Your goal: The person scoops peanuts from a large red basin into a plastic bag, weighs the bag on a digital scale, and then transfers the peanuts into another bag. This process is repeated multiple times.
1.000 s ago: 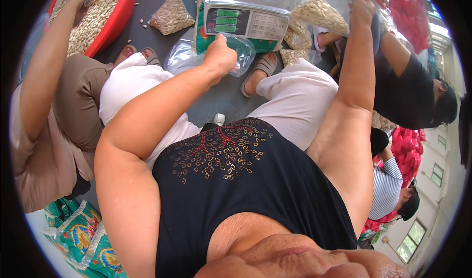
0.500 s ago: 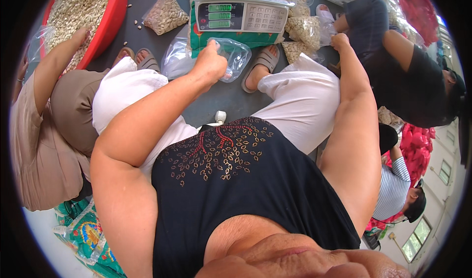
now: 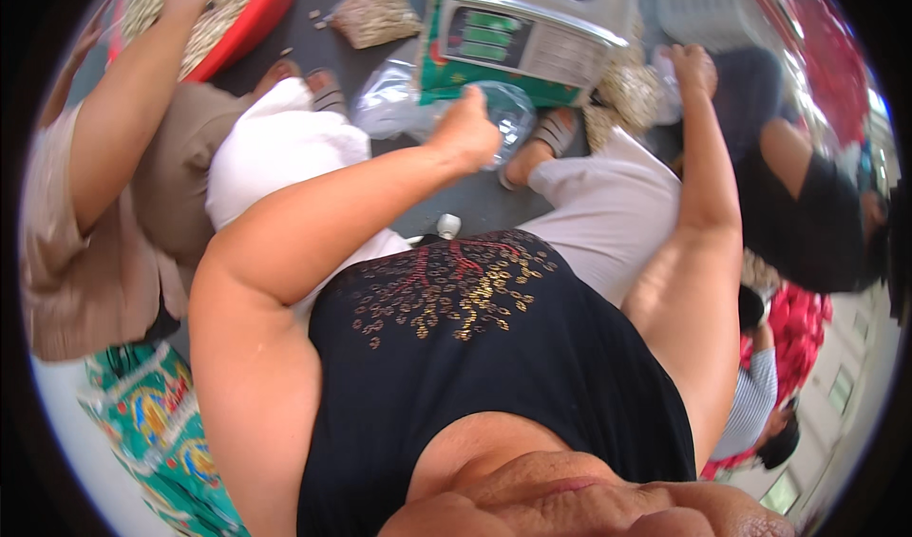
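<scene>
My left hand is closed, thumb up, on a clear plastic bag that looks flat and unfilled. My raised right hand is closed at the edge of a whitish see-through plastic bag; blur hides much of its grip. Between my hands stands a silver weighing scale with a green lit display, on a green printed sack. Beside the scale, near my right hand, lie clear bags of pale seeds or nuts.
A red tub of pale seeds stands at the far left, with a co-worker's hand in it. A filled bag lies on the grey floor. Another person sits close on the right. A white basket stands behind.
The whole view has shifted, so the scene sits further right and higher, with blur. Both hands keep their closed grips. The co-worker's hand has moved further into the tub.
</scene>
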The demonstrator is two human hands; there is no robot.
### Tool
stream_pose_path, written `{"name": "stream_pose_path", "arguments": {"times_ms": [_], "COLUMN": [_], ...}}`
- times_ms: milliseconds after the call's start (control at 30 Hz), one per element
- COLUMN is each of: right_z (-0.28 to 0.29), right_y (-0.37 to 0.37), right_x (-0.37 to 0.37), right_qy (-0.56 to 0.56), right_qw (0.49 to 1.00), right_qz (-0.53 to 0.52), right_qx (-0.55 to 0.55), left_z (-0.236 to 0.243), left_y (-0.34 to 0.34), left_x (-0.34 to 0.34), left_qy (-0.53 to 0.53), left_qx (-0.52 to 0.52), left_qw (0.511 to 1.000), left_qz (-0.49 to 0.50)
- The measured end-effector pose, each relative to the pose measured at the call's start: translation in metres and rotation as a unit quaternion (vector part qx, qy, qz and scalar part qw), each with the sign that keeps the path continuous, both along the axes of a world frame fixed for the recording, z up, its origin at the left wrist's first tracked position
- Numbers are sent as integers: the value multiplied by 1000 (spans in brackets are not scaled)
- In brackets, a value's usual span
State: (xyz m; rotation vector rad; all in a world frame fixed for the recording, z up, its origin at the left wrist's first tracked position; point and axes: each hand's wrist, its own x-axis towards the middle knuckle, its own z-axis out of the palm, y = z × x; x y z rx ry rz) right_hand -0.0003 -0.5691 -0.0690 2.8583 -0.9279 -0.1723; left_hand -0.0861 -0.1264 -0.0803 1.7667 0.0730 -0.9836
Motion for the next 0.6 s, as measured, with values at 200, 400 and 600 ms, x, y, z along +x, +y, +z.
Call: {"name": "stream_pose_path", "arguments": {"times_ms": [200,400,600], "right_z": [40,-84,-171], "right_y": [242,399,434], "right_x": [70,115,179], "right_qy": [-155,31,130], "right_qw": [852,853,890], "right_qz": [341,485,422], "right_qx": [364,189,115], "left_z": [28,58,37], "left_y": [12,34,49], "left_x": [-6,-10,-15], "left_qy": [-58,6,-49], "left_qx": [105,91,16], "left_qw": [992,986,988], "left_qz": [-48,-138,-148]}}
